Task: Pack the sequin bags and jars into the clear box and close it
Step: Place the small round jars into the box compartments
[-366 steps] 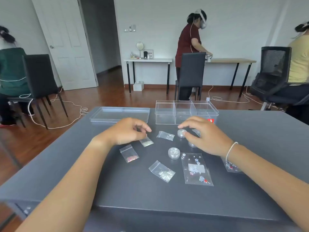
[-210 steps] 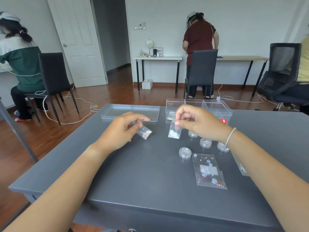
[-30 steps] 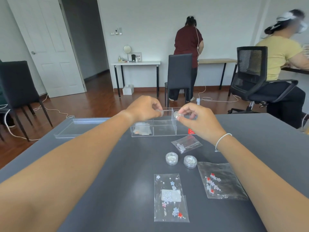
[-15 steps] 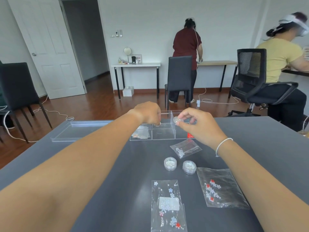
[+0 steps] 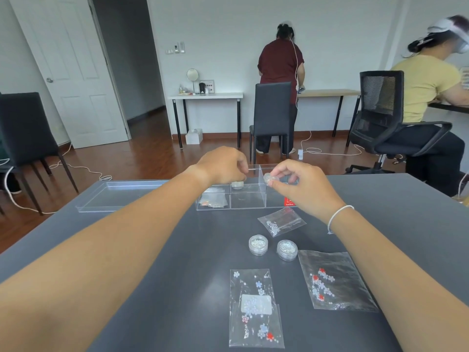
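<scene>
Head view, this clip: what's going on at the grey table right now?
A person is packing sequin items into a clear box. The left hand is over the middle compartment, where a jar sits beneath its fingers; whether they grip it is unclear. The right hand pinches another small jar above the box. Small bags lie in the left compartment. Two jars and three bags remain on the table, and the lid lies off to the left.

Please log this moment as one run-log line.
left hand: over clear plastic box, jar beneath | right hand: pinches small round clear jar | flat clear lid: off
</scene>
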`<action>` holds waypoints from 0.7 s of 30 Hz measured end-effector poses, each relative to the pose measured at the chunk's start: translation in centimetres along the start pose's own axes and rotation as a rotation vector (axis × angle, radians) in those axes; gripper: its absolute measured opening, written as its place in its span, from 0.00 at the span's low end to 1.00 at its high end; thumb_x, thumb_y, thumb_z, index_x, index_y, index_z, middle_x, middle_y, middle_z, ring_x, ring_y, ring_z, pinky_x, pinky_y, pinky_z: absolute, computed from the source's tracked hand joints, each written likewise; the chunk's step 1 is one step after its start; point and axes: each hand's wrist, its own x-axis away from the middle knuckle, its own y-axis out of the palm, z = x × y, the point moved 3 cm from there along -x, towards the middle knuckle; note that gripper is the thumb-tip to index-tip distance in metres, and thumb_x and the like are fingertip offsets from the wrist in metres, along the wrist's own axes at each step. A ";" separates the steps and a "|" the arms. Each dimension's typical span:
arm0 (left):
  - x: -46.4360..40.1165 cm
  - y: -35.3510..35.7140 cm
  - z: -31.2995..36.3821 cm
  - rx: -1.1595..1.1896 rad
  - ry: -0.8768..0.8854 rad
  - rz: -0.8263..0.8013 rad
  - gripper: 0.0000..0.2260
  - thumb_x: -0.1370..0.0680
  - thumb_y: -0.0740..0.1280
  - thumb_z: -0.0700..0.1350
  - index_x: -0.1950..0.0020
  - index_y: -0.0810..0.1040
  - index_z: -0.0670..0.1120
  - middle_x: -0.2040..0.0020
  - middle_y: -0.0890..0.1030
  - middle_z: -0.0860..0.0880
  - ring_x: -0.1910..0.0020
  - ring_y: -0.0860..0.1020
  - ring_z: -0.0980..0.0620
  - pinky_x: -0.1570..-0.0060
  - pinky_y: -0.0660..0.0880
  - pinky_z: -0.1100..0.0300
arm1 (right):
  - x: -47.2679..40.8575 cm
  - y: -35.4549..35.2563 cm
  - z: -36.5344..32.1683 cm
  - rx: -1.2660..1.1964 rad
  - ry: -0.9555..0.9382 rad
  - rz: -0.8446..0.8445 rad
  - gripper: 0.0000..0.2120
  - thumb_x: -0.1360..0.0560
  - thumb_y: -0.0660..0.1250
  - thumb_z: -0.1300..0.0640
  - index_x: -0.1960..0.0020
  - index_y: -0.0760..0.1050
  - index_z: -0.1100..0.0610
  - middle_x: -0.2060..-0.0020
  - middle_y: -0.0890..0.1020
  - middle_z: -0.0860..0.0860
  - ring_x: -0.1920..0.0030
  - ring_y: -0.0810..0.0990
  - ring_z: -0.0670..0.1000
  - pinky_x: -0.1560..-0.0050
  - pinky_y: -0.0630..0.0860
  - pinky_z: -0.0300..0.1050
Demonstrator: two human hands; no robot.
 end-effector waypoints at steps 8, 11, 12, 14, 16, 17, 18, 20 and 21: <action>7.7 -0.3 0.9 0.382 0.132 0.157 0.04 0.28 0.69 0.45 0.57 0.80 0.55 0.58 0.80 0.60 0.67 0.70 0.60 0.62 0.68 0.70 | -0.3 0.2 -0.3 -0.042 0.011 0.004 0.02 0.30 0.70 0.52 0.59 0.77 0.49 0.64 0.79 0.39 0.62 0.72 0.43 0.56 0.69 0.42; 10.4 0.9 1.4 0.518 0.136 0.048 0.06 0.28 0.69 0.46 0.57 0.79 0.59 0.56 0.80 0.61 0.67 0.69 0.60 0.63 0.68 0.73 | -0.9 0.4 -0.2 -0.065 0.034 0.012 0.03 0.31 0.70 0.53 0.60 0.77 0.51 0.65 0.79 0.40 0.66 0.72 0.43 0.58 0.70 0.37; 11.1 1.4 1.6 0.533 0.139 0.006 0.06 0.28 0.69 0.47 0.56 0.79 0.59 0.56 0.80 0.61 0.66 0.70 0.60 0.63 0.69 0.72 | -1.2 0.5 -0.2 -0.053 0.037 0.003 0.03 0.31 0.70 0.52 0.60 0.77 0.50 0.65 0.79 0.40 0.68 0.73 0.40 0.60 0.69 0.34; 12.0 2.1 1.8 0.535 0.146 -0.042 0.07 0.28 0.69 0.48 0.54 0.79 0.60 0.56 0.80 0.63 0.64 0.71 0.60 0.62 0.69 0.74 | -1.9 0.9 -0.3 -0.026 0.042 -0.020 0.04 0.31 0.70 0.51 0.61 0.77 0.49 0.65 0.79 0.39 0.69 0.73 0.33 0.64 0.67 0.30; 12.5 2.6 2.1 0.520 0.158 -0.074 0.08 0.29 0.70 0.51 0.52 0.79 0.60 0.55 0.78 0.65 0.61 0.72 0.61 0.58 0.69 0.74 | -2.9 1.3 -0.5 0.018 0.060 -0.067 0.05 0.32 0.70 0.49 0.63 0.76 0.47 0.63 0.80 0.41 0.68 0.73 0.33 0.61 0.68 0.33; 12.6 2.8 2.3 0.504 0.163 -0.097 0.09 0.30 0.70 0.52 0.51 0.79 0.60 0.54 0.78 0.66 0.59 0.72 0.61 0.56 0.69 0.74 | -3.4 1.6 -0.5 0.051 0.072 -0.105 0.05 0.32 0.70 0.48 0.63 0.75 0.47 0.61 0.81 0.43 0.66 0.74 0.36 0.56 0.70 0.37; 12.6 3.0 2.4 0.491 0.166 -0.122 0.10 0.31 0.70 0.53 0.50 0.78 0.60 0.54 0.77 0.66 0.56 0.73 0.60 0.54 0.69 0.73 | -3.9 2.0 -0.6 0.088 0.081 -0.146 0.05 0.32 0.70 0.48 0.63 0.76 0.47 0.60 0.82 0.44 0.62 0.75 0.39 0.49 0.72 0.44; 12.6 3.2 2.6 0.495 0.174 -0.155 0.12 0.31 0.71 0.54 0.49 0.78 0.60 0.52 0.77 0.65 0.52 0.73 0.58 0.50 0.69 0.71 | -4.8 2.7 -0.9 0.190 0.092 -0.209 0.05 0.32 0.70 0.48 0.62 0.77 0.49 0.58 0.82 0.46 0.54 0.77 0.48 0.40 0.68 0.54; 12.6 3.2 2.6 0.507 0.184 -0.164 0.12 0.31 0.71 0.53 0.49 0.79 0.59 0.51 0.78 0.63 0.51 0.73 0.57 0.49 0.69 0.69 | -5.2 3.0 -1.1 0.261 0.092 -0.231 0.06 0.32 0.70 0.48 0.61 0.78 0.50 0.59 0.82 0.45 0.51 0.78 0.50 0.37 0.65 0.55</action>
